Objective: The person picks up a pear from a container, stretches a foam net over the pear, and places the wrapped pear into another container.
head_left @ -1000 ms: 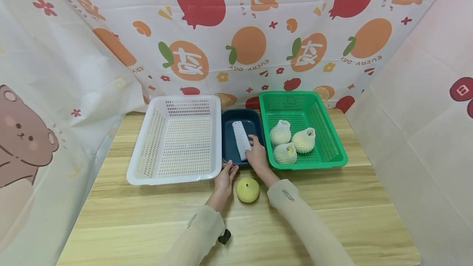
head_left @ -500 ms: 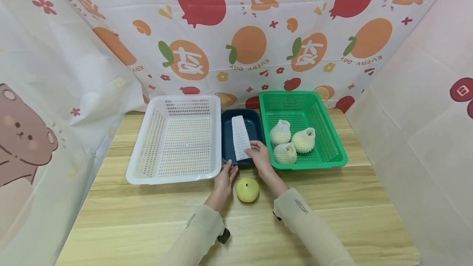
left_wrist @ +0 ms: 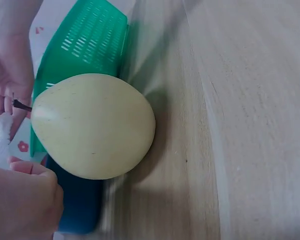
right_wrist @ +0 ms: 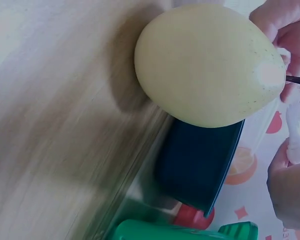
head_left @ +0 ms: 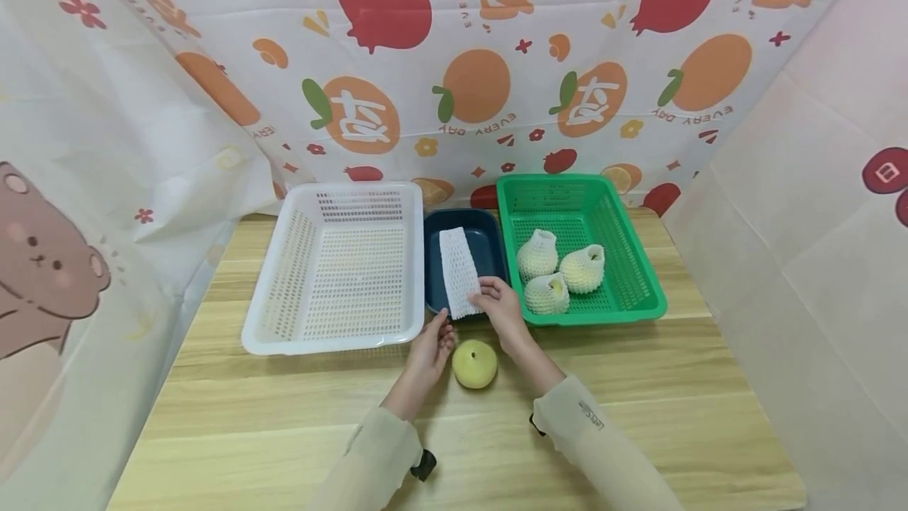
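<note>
My right hand (head_left: 502, 312) pinches the lower end of a white foam fruit net (head_left: 459, 270) between thumb and fingers. Flattened and long, the net slants over the dark blue tray (head_left: 489, 243). My left hand (head_left: 428, 349) is at the tray's front edge, its fingertips close to the net's lower left corner and its fingers loosely bent. Between my wrists a yellow pear (head_left: 474, 364) stands on the table, stem up. Both wrist views show this pear large in front, the left one with its dark stem (left_wrist: 22, 105). The right wrist view shows the net bunched at my right fingertips (right_wrist: 281, 162).
On the left stands a white slotted basket (head_left: 358, 341), close beside the tray. To the tray's right, a green basket (head_left: 627, 259) holds several netted pears (head_left: 584, 269). Fruit-print cloth (head_left: 426, 101) hangs behind the wooden table (head_left: 284, 416).
My right hand has drawn the net's lower end toward me, and the net has spread wider and come over the tray's front edge. My left hand has shifted only slightly; the pear stays put.
</note>
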`<state>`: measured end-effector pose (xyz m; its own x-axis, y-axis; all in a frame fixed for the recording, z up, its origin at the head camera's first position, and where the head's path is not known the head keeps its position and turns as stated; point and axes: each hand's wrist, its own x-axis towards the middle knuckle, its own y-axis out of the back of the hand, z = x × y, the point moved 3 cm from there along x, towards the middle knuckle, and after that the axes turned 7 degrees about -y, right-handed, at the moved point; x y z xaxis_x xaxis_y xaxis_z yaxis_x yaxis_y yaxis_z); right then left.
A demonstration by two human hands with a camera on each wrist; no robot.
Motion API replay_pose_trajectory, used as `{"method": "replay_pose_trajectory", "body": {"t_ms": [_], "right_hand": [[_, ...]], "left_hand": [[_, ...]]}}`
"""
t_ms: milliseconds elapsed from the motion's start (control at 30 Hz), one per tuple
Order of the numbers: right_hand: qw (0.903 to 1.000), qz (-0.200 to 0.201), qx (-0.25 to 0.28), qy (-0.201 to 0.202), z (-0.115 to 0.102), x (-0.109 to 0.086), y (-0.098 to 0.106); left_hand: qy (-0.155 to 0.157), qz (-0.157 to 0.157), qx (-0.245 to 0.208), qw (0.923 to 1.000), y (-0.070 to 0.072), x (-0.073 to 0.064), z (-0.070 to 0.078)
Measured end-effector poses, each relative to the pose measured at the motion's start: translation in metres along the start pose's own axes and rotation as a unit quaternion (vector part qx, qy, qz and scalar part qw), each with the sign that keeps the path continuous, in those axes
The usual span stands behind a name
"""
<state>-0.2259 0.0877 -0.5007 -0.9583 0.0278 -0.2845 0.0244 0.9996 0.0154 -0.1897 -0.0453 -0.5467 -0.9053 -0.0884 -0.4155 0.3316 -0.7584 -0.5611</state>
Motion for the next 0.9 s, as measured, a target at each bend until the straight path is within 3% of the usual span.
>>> {"method": "replay_pose_trajectory", "body": {"t_ms": [200, 433, 700, 900], "right_hand": [[0.9993, -0.031, 0.013, 0.017, -0.001, -0.008, 0.0], [0.9961, -0.071, 0.026, 0.045, -0.005, -0.02, 0.001], [0.9921, -0.099, 0.009, 0.077, -0.008, -0.028, 0.008], [0.9909, -0.11, 0.005, 0.076, -0.01, -0.033, 0.011]], "left_hand": [[0.009, -0.055, 0.008, 0.9984, -0.002, -0.011, 0.006], [0.025, -0.139, 0.025, 0.9897, -0.009, -0.022, 0.012], [0.026, -0.165, 0.052, 0.9845, -0.013, -0.026, 0.021], [0.032, -0.176, 0.024, 0.9835, -0.013, -0.028, 0.025]]}}
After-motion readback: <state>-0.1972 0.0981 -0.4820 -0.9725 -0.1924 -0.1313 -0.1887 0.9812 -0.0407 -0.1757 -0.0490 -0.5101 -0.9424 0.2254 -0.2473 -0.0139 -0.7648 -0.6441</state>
